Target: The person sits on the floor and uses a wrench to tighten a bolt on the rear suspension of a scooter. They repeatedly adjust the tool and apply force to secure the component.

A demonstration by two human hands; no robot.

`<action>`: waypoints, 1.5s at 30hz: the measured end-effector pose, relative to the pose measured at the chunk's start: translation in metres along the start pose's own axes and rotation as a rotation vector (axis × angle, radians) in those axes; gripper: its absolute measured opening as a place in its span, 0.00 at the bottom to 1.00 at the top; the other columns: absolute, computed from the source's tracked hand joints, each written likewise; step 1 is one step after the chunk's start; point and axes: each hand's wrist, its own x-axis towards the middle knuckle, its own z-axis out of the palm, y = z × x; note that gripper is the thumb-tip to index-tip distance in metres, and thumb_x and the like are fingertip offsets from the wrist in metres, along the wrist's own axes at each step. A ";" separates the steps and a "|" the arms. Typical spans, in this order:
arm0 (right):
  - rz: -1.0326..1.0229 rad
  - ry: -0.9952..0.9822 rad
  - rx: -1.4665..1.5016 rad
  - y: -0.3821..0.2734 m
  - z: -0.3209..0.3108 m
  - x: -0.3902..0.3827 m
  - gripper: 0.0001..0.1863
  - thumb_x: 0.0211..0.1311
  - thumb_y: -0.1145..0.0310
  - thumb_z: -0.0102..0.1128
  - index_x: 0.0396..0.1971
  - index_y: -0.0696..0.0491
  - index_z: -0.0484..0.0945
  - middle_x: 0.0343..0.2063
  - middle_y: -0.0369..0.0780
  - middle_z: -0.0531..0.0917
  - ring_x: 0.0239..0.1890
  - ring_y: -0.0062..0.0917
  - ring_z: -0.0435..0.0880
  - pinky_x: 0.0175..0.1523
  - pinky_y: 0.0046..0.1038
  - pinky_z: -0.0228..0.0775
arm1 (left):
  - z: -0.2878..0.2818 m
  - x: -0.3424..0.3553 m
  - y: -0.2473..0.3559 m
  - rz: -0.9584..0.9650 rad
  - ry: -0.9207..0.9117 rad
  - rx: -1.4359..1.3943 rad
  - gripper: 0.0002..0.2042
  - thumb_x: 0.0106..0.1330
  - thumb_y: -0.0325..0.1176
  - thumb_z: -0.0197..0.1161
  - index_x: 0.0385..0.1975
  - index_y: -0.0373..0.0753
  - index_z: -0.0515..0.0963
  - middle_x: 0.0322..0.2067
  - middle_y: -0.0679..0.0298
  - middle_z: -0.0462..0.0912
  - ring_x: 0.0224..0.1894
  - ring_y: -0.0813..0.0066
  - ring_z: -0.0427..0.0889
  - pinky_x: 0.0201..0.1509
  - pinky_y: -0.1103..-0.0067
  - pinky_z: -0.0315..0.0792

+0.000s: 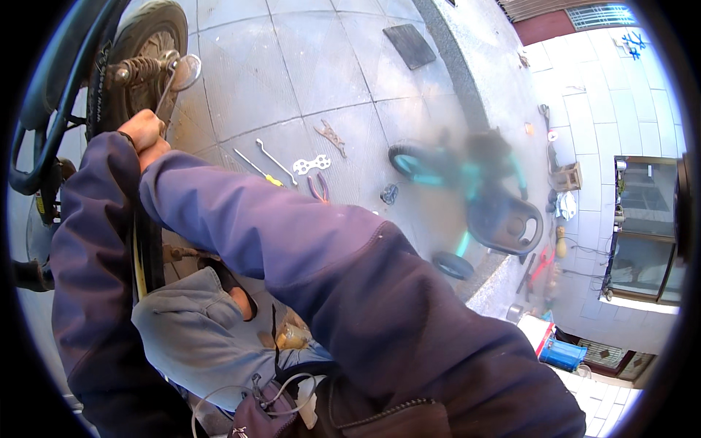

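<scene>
My left hand (142,128) is closed at a thin metal rod (168,91), beside the black frame (100,95) of an upended or lying two-wheeler. My right hand (153,152) is closed just below it; what it grips is hidden. Near them are a tyred wheel (157,25), a rusty spring (135,71) and a round silver part (188,73). On the paving to their right lie a yellow-handled screwdriver (273,179), a wrench (275,160), a flat multi-hole spanner (311,164), pliers with red-purple handles (319,187) and rusty pliers (330,136).
A teal child's trike (504,219), partly blurred, stands right, beside a raised concrete edge (445,51). A dark slab (409,45) lies on the paving. Along the tiled wall are a wooden box (567,177) and a blue container (562,354). My bent leg (186,328) is below my arms.
</scene>
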 end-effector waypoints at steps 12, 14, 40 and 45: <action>0.053 0.160 0.153 -0.010 0.012 0.012 0.16 0.53 0.61 0.65 0.38 0.56 0.80 0.39 0.49 0.83 0.43 0.35 0.83 0.45 0.35 0.73 | 0.005 0.000 0.012 -0.109 0.064 -0.159 0.14 0.65 0.27 0.44 0.31 0.25 0.76 0.27 0.47 0.79 0.32 0.59 0.79 0.42 0.58 0.69; 0.061 0.180 0.174 -0.007 0.007 0.009 0.17 0.53 0.61 0.65 0.38 0.56 0.80 0.40 0.49 0.83 0.44 0.36 0.83 0.45 0.36 0.73 | 0.008 0.003 0.015 0.006 0.082 -0.028 0.13 0.64 0.26 0.42 0.31 0.27 0.76 0.24 0.48 0.78 0.28 0.61 0.79 0.37 0.57 0.69; 0.094 0.345 0.154 -0.003 0.003 0.011 0.14 0.56 0.59 0.63 0.39 0.52 0.81 0.38 0.49 0.84 0.43 0.36 0.84 0.44 0.37 0.74 | 0.007 -0.024 0.039 0.097 0.346 0.325 0.13 0.58 0.33 0.54 0.34 0.32 0.82 0.37 0.43 0.81 0.46 0.46 0.80 0.49 0.64 0.73; 0.029 0.303 0.085 -0.017 -0.003 0.000 0.10 0.54 0.61 0.66 0.31 0.51 0.83 0.32 0.46 0.85 0.41 0.36 0.85 0.42 0.37 0.75 | -0.006 -0.033 0.046 -0.042 0.276 0.200 0.16 0.60 0.38 0.55 0.39 0.34 0.81 0.40 0.45 0.82 0.49 0.49 0.80 0.54 0.65 0.71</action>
